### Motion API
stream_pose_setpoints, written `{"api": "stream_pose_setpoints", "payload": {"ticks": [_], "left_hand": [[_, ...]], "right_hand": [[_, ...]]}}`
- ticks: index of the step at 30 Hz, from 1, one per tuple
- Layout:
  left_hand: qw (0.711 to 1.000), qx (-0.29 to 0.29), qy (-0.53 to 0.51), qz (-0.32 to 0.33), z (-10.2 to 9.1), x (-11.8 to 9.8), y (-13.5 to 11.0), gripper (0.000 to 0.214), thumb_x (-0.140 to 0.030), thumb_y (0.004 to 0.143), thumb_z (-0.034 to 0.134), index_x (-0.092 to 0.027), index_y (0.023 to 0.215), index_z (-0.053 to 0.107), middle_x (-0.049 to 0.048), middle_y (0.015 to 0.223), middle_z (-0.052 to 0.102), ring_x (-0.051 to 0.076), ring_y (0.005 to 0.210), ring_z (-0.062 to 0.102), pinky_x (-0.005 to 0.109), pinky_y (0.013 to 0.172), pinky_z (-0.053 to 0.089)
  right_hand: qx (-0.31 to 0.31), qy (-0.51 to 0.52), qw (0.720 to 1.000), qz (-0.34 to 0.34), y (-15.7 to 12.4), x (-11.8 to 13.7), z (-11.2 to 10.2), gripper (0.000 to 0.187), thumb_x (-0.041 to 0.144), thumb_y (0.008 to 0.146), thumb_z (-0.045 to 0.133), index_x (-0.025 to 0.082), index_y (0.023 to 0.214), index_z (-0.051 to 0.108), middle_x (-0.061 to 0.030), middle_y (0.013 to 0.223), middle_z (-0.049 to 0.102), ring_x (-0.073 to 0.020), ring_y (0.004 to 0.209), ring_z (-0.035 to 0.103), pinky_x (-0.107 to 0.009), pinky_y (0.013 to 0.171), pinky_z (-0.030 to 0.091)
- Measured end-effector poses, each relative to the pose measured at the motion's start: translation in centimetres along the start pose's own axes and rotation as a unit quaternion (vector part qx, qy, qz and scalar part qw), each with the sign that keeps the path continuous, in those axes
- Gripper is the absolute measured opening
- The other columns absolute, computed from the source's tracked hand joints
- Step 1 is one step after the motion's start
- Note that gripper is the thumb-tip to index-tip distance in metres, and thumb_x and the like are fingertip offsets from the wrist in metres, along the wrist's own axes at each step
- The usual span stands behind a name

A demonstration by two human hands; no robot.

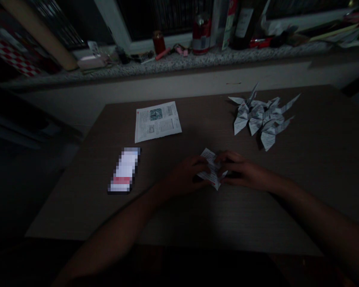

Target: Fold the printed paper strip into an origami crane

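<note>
A small piece of folded printed paper (212, 162), diamond-shaped with creases, is between my two hands above the near middle of the table. My left hand (187, 173) grips its left edge, the fingers bent over it. From the other side my right hand (242, 169) holds the right edge with curled fingers. Parts of the paper are covered by the fingertips. Beyond my right hand stand several folded paper cranes (261, 115) made of printed paper, grouped close together.
A flat printed sheet (158, 121) lies toward the back left of the wooden table (173, 223). Nearer, a phone (124, 171) has its screen lit and pixelated. The granite windowsill (101, 75) behind carries a red can (201, 36), a dark bottle (243, 24) and other clutter.
</note>
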State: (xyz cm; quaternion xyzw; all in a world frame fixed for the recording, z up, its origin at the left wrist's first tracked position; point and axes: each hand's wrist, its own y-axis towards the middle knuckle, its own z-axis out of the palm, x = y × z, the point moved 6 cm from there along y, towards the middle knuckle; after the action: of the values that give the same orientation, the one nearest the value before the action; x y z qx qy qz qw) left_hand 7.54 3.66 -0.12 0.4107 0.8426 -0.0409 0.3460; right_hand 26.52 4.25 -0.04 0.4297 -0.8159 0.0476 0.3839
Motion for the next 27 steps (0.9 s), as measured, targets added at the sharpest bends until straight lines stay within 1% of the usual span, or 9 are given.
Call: {"api": "stream_pose_setpoints", "payload": {"ticks": [5, 9, 13, 16, 19, 23, 27], "left_hand": [[1.000, 0.000, 0.004, 0.001, 0.3, 0.3, 0.0, 0.024, -0.036, 0.094, 0.074, -0.025, 0.115, 0.070, 0.0083, 0.135, 0.061, 0.025, 0.128, 0.058, 0.042, 0.108, 0.049], [1.000, -0.001, 0.008, 0.000, -0.1, 0.0, 0.1, 0.024, -0.036, 0.095, 0.073, -0.023, 0.115, 0.069, 0.0084, 0.132, 0.063, 0.024, 0.125, 0.060, 0.040, 0.107, 0.049], [1.000, 0.006, 0.029, -0.002, -0.3, -0.4, 0.1, 0.031, -0.040, 0.092, 0.075, -0.023, 0.116, 0.069, 0.0094, 0.133, 0.063, 0.026, 0.124, 0.061, 0.041, 0.105, 0.051], [0.999, -0.002, 0.035, -0.010, -0.1, -0.1, 0.1, 0.022, -0.034, 0.098, 0.068, -0.023, 0.117, 0.068, 0.0080, 0.131, 0.064, 0.024, 0.123, 0.062, 0.039, 0.104, 0.052], [0.999, -0.021, 0.037, -0.011, 0.1, 0.4, 0.1, 0.018, -0.027, 0.103, 0.060, -0.022, 0.117, 0.069, 0.0071, 0.129, 0.065, 0.021, 0.120, 0.063, 0.036, 0.103, 0.052], [0.999, -0.031, 0.041, -0.010, 0.4, 1.0, 0.1, 0.021, -0.030, 0.106, 0.056, -0.020, 0.118, 0.070, 0.0074, 0.127, 0.068, 0.020, 0.116, 0.066, 0.034, 0.099, 0.054], [0.999, -0.038, 0.026, -0.018, 0.4, 1.3, 0.0, 0.023, -0.029, 0.107, 0.055, -0.021, 0.122, 0.069, 0.0059, 0.127, 0.070, 0.018, 0.116, 0.068, 0.032, 0.101, 0.054]], "right_hand": [[-0.004, 0.000, 1.000, -0.015, 0.0, 0.2, 0.2, 0.011, 0.031, 0.098, 0.067, 0.027, 0.101, 0.077, -0.0097, 0.122, 0.065, -0.0273, 0.121, 0.061, -0.046, 0.100, 0.054], [-0.011, 0.002, 1.000, 0.003, 0.1, 0.3, 0.2, 0.011, 0.031, 0.102, 0.061, 0.026, 0.106, 0.070, -0.0102, 0.121, 0.065, -0.0259, 0.119, 0.062, -0.044, 0.099, 0.054], [-0.017, 0.011, 0.999, 0.027, 0.3, 0.4, 0.2, 0.012, 0.031, 0.104, 0.055, 0.025, 0.110, 0.064, -0.0095, 0.114, 0.066, -0.0247, 0.110, 0.065, -0.043, 0.094, 0.056], [-0.030, 0.013, 0.999, 0.038, 0.2, 0.3, 0.1, 0.014, 0.030, 0.105, 0.053, 0.026, 0.115, 0.061, -0.0086, 0.112, 0.067, -0.0242, 0.106, 0.066, -0.042, 0.091, 0.056], [-0.027, 0.007, 0.999, 0.033, 0.0, 0.2, 0.1, 0.017, 0.030, 0.104, 0.055, 0.026, 0.119, 0.060, -0.0091, 0.117, 0.067, -0.0247, 0.111, 0.066, -0.042, 0.094, 0.056], [-0.018, -0.032, 0.999, 0.015, 0.0, 0.1, 0.3, 0.030, 0.034, 0.099, 0.066, 0.026, 0.127, 0.061, -0.0118, 0.126, 0.064, -0.0278, 0.121, 0.062, -0.046, 0.101, 0.054], [-0.055, -0.103, 0.993, 0.003, 0.2, 0.0, 0.2, 0.030, 0.031, 0.100, 0.063, 0.025, 0.129, 0.064, -0.0132, 0.126, 0.065, -0.0295, 0.122, 0.061, -0.049, 0.102, 0.054]]}}
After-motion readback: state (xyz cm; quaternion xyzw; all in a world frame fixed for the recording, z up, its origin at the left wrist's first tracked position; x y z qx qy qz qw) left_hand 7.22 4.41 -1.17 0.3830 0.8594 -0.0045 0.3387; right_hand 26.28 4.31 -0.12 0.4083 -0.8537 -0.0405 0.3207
